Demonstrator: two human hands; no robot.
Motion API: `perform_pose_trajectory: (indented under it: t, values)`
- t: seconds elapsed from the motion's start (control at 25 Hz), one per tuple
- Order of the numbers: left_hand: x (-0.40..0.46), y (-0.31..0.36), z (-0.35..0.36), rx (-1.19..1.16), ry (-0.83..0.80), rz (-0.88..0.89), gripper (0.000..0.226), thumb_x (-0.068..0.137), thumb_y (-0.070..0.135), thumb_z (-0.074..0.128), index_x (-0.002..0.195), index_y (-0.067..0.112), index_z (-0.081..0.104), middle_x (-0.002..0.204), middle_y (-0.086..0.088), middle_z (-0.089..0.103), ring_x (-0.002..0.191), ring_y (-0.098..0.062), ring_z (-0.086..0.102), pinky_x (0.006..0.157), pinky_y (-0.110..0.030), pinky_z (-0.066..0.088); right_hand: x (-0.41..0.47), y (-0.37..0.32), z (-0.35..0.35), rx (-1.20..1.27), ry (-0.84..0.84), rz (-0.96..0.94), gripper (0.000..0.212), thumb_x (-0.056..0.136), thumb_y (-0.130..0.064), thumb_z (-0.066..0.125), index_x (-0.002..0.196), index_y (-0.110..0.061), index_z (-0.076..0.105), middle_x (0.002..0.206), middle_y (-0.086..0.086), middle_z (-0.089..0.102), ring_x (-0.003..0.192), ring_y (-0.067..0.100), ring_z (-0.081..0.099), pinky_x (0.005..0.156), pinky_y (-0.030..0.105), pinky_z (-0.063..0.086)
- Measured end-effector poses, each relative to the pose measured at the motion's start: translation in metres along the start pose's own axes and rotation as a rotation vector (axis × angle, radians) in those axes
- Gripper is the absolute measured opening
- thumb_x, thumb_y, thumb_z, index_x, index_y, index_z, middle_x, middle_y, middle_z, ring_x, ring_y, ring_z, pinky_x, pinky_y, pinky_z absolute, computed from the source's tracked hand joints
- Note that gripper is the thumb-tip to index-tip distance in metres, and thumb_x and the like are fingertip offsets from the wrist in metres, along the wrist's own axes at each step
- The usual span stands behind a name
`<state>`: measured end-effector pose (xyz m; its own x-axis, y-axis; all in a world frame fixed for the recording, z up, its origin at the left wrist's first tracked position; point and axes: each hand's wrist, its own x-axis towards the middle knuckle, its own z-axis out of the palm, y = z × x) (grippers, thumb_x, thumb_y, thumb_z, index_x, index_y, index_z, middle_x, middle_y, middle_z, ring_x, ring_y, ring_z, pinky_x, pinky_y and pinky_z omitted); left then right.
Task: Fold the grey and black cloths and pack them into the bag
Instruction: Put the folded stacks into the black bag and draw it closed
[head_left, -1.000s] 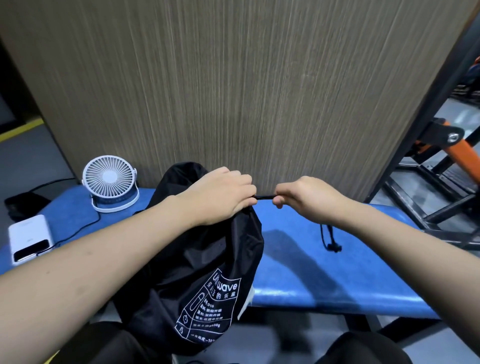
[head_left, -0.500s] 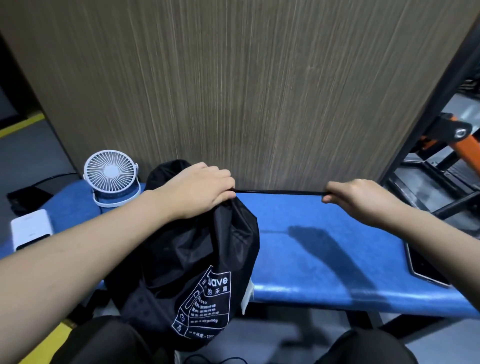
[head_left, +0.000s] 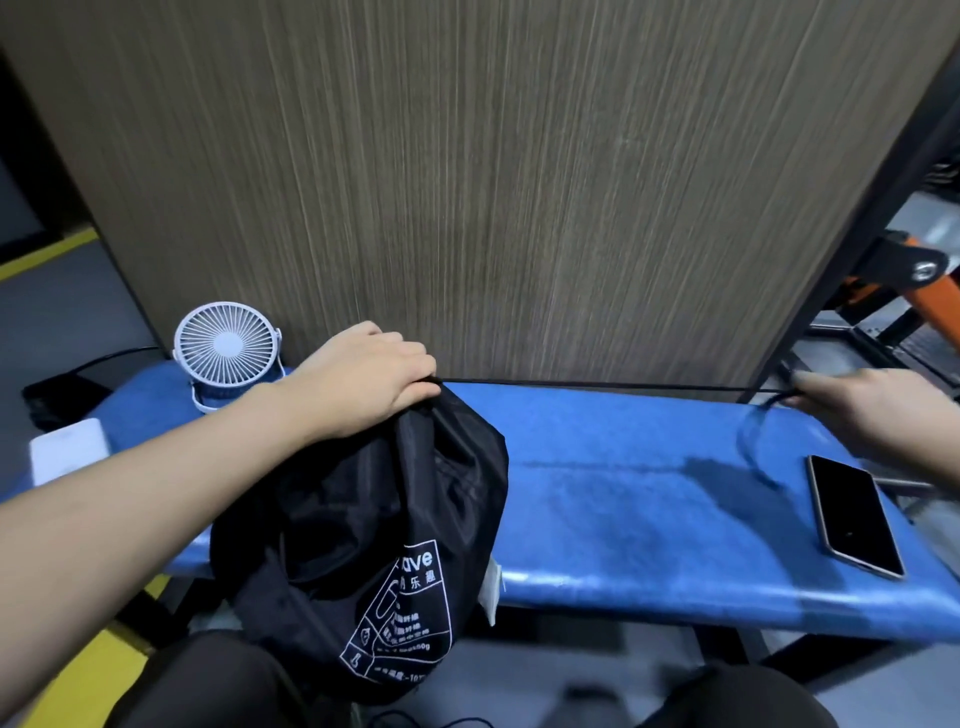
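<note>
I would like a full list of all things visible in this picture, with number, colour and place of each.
bag: one, black with white print, hanging over the bench's near edge
drawstring: one, black, taut between both hands
bench: one, blue, in front of the panel
fan: one, white, bench's far left
power bank: one, white, bench's left end
phone: one, dark screen, bench's right end
wooden panel: one, brown, behind the bench
left hand: grips the bag's mouth
right hand: pulls the drawstring

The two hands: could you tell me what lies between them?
In the head view, a taut black drawstring runs from the left hand at the bag to the right hand.
</note>
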<state>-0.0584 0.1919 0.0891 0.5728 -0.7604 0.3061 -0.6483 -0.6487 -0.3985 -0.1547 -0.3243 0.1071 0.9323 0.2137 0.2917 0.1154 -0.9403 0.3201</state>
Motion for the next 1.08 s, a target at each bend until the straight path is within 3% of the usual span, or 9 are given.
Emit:
perform_pose_trajectory:
  t: [0.12,0.28,0.36,0.44,0.52,0.68,0.8,1.08]
  values:
    - [-0.001,-0.004,-0.003,0.002,-0.013,-0.013,0.052,0.097,0.057,0.011,0.09,0.028,0.053,0.083,0.012,0.055,0.081,-0.015,0.057,0.083,-0.036,0.046,-0.009,0.03,0.008,0.008,0.049,0.045,0.025,0.093,-0.037,0.057,0.076,-0.019,0.056,0.05,-0.018,0.026,0.037,0.025,0.044,0.035,0.035,0.044]
    - [0.004,0.004,-0.004,-0.02,-0.087,-0.033,0.053,0.098,0.057,0.01,0.1,0.027,0.054,0.095,0.012,0.054,0.094,-0.014,0.055,0.083,-0.032,0.043,-0.007,0.039,0.021,-0.024,0.006,0.105,0.02,0.092,-0.035,0.059,0.077,-0.024,0.053,0.051,-0.01,0.045,0.042,0.025,0.054,0.04,0.035,0.047]
    - [0.012,0.01,-0.004,-0.022,-0.085,-0.021,0.048,0.098,0.054,0.016,0.102,0.025,0.054,0.099,0.01,0.055,0.098,-0.016,0.055,0.081,-0.032,0.041,0.0,0.024,0.024,-0.041,-0.147,0.178,0.013,0.093,-0.031,0.061,0.084,-0.024,0.056,0.062,0.0,0.06,0.056,0.027,0.064,0.051,0.036,0.052]
    - [0.017,0.011,-0.005,-0.005,-0.036,-0.01,0.044,0.099,0.051,0.021,0.098,0.023,0.054,0.096,0.008,0.056,0.095,-0.017,0.057,0.078,-0.032,0.041,0.007,0.002,0.02,-0.019,-0.298,0.195,0.014,0.098,-0.035,0.055,0.088,-0.028,0.049,0.081,0.001,0.069,0.075,0.027,0.068,0.064,0.037,0.053]
    - [0.016,0.009,-0.002,-0.02,-0.016,-0.004,0.043,0.099,0.05,0.022,0.095,0.022,0.054,0.093,0.006,0.056,0.091,-0.018,0.058,0.075,-0.032,0.041,0.014,-0.018,0.015,0.071,-0.37,0.169,0.013,0.099,-0.039,0.054,0.093,-0.03,0.046,0.087,0.003,0.069,0.087,0.028,0.067,0.068,0.035,0.046]
    - [0.018,0.015,0.0,-0.038,0.041,0.014,0.041,0.099,0.048,0.027,0.089,0.02,0.054,0.087,0.004,0.057,0.084,-0.021,0.059,0.071,-0.034,0.044,0.024,-0.06,0.019,0.237,-0.468,0.046,0.019,0.095,-0.032,0.061,0.11,-0.026,0.051,0.076,-0.012,0.057,0.085,0.021,0.06,0.074,0.034,0.045]
    - [0.02,0.019,-0.004,-0.035,0.074,0.026,0.039,0.099,0.047,0.029,0.086,0.019,0.054,0.083,0.002,0.057,0.079,-0.023,0.06,0.067,-0.036,0.045,0.04,-0.089,0.023,0.303,-0.439,-0.034,0.022,0.092,-0.019,0.053,0.111,-0.029,0.051,0.083,-0.013,0.057,0.082,0.018,0.053,0.075,0.036,0.047]
    - [0.022,0.026,-0.005,-0.069,0.141,0.035,0.041,0.1,0.046,0.029,0.087,0.018,0.056,0.084,0.002,0.058,0.078,-0.023,0.059,0.067,-0.036,0.045,0.06,-0.132,0.012,0.413,-0.322,-0.131,0.022,0.091,-0.009,0.047,0.108,-0.021,0.056,0.09,-0.013,0.055,0.083,0.02,0.057,0.077,0.039,0.05]
